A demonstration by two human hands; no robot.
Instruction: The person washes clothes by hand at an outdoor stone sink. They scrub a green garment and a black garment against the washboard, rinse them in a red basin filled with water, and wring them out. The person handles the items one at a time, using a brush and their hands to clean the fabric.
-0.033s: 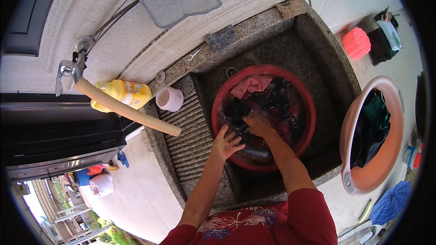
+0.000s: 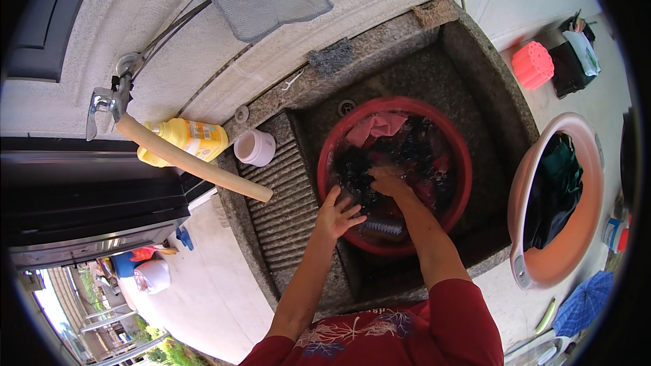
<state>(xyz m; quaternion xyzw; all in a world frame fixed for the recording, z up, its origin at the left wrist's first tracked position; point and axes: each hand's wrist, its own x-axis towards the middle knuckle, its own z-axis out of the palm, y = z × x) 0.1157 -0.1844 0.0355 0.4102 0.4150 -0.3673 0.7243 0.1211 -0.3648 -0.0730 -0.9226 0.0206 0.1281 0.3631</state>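
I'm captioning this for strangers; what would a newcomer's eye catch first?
Probably the red basin of wet dark fabric in the stone sink, with a pink cloth near its far rim. The right hand reaches into it; the left hand spreads by its near-left rim. Leftward, a yellow jug shows behind the hose.

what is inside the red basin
The red basin holds water, a pink cloth, dark cloth and the right hand. The bottom, and whatever lies beneath the cloth, is covered and cannot be seen.
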